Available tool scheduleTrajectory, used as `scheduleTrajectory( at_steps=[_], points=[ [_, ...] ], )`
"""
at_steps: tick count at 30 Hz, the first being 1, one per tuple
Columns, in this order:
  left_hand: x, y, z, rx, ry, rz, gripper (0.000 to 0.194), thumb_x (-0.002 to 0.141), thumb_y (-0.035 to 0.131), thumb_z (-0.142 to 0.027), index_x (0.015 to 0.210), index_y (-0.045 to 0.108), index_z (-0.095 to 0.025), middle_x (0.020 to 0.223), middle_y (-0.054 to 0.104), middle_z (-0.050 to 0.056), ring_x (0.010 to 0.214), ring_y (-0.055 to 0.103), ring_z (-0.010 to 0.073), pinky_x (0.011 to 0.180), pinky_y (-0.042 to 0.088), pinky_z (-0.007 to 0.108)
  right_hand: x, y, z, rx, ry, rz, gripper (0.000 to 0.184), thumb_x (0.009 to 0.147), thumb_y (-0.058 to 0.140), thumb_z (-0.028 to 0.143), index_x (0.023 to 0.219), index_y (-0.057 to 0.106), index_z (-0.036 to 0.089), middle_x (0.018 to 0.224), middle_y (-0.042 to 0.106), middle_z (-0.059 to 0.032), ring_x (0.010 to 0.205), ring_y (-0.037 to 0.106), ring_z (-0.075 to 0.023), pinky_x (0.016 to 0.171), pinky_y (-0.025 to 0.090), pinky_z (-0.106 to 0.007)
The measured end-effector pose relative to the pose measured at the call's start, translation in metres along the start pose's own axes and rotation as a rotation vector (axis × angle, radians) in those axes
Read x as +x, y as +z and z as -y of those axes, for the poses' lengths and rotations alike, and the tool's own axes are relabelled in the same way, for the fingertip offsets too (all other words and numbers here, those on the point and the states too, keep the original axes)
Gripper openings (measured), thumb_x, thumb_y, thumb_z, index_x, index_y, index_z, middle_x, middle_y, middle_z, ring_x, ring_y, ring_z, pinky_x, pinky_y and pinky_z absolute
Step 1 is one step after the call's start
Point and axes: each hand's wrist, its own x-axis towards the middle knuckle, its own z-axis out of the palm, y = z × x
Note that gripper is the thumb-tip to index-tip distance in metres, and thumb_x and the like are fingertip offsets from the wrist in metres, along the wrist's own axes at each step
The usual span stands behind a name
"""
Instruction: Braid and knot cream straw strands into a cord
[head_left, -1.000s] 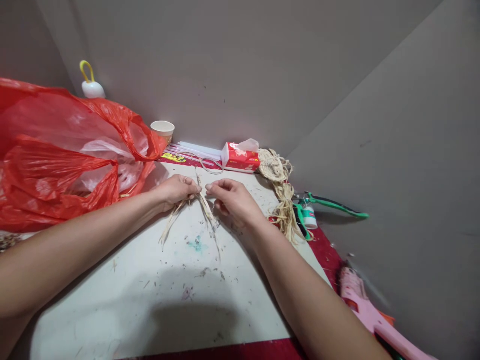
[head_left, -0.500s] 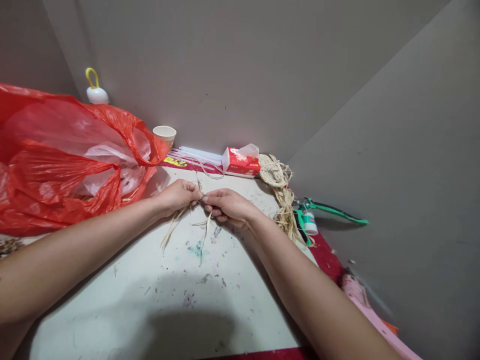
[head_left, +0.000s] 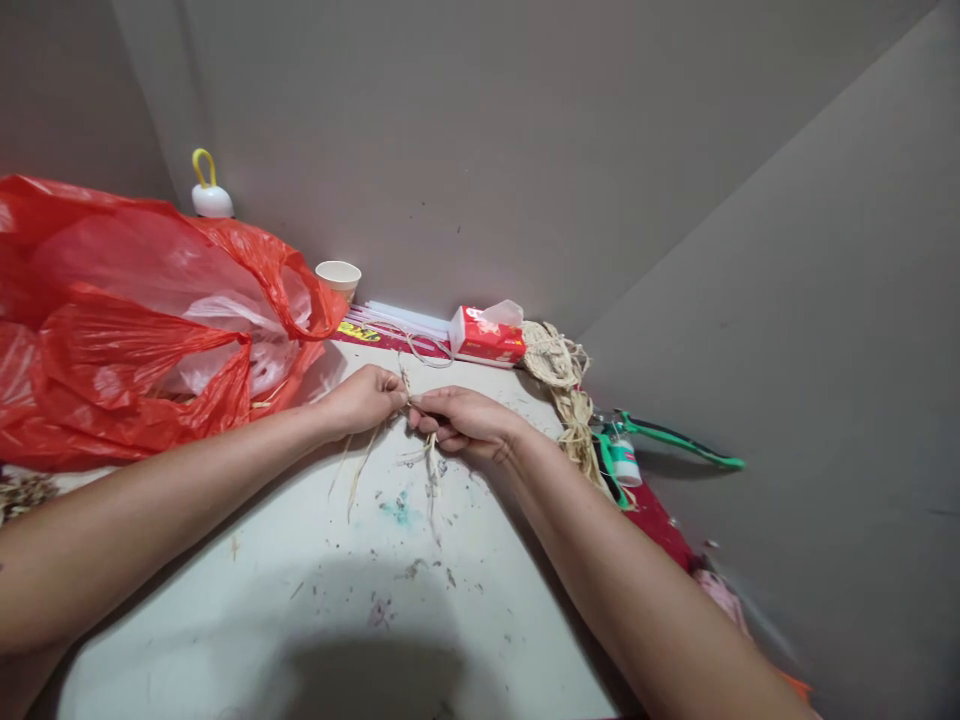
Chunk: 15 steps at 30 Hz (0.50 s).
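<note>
My left hand point(head_left: 367, 398) is closed in a pinch on thin, pale straw-like strands, and my right hand point(head_left: 461, 418) pinches the same bundle right beside it. The fingertips of both hands nearly touch. A short braided or twisted piece pokes up above the fingers, joined to a thin loop of cord point(head_left: 431, 355) behind. Loose straw strands point(head_left: 433, 485) hang below my right fingers, and a few thinner ones dangle under my left hand. The exact spot where the strands cross is hidden by my fingers.
A red plastic bag point(head_left: 142, 340) fills the left. Along the wall stand a paper cup point(head_left: 339, 278), pale sticks point(head_left: 409, 318) and a red tissue pack point(head_left: 489, 335). Coiled braided straw point(head_left: 555, 355), green-handled pliers point(head_left: 679, 440) and a small white bottle point(head_left: 624, 463) lie right, on the white board's point(head_left: 315, 600) edge.
Fewer strands hang below my left hand, and more hang together under my right. Both hands keep their pinch close together. The whole view has shifted slightly.
</note>
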Motion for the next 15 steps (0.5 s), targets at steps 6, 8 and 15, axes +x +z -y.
scheduleTrajectory(
  at_steps=[6,8,15],
  points=[
    [0.002,-0.005,0.002,0.199,0.047,0.02,0.016,0.074,0.049,-0.018,0.064,0.061,-0.015,0.056,0.056,-0.002,0.053,0.046,0.0092,0.054,0.032,0.02,0.004,0.008,-0.007,0.025,-0.098,-0.116,0.015,0.069,0.054,0.022,0.056,0.05,0.014,0.043,0.032,0.0087,0.033,0.014,-0.0009,0.032,0.008,-0.014],
    [0.002,-0.007,0.0,0.239,0.035,0.051,0.017,0.073,0.048,-0.017,0.065,0.063,-0.016,0.06,0.061,-0.001,0.056,0.048,0.0096,0.056,0.034,0.019,0.006,0.011,-0.01,0.005,-0.124,-0.185,0.016,0.068,0.052,0.02,0.053,0.05,0.015,0.041,0.032,0.0082,0.031,0.016,-0.0012,0.031,0.009,-0.015],
    [0.001,-0.013,-0.01,0.42,0.053,0.04,0.018,0.071,0.054,-0.016,0.072,0.072,-0.016,0.063,0.065,0.0,0.057,0.05,0.011,0.055,0.032,0.019,0.012,0.02,-0.013,-0.133,-0.173,-0.319,0.024,0.069,0.051,0.018,0.045,0.052,0.016,0.033,0.033,0.0057,0.028,0.02,-0.0031,0.029,0.011,-0.018]
  ],
)
